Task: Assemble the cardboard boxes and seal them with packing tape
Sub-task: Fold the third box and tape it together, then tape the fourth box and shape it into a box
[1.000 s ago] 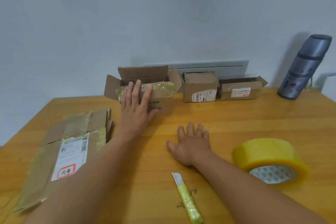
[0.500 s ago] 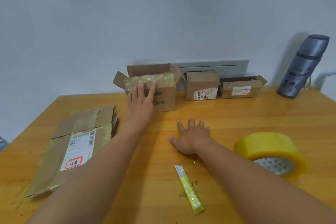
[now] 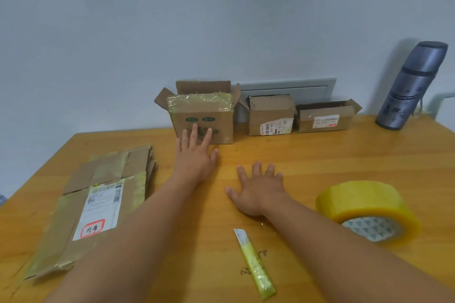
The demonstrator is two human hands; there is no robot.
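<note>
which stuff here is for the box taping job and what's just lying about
For the job:
flattened boxes
taped open box
two small open boxes
tape roll
yellow cutter

Lying about:
grey flask

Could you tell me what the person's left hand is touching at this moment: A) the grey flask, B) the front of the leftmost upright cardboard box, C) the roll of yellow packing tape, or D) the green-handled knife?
B: the left hand reaches forward with straight fingers against the front of the leftmost upright box, while the right hand lies flat on the table.
</note>
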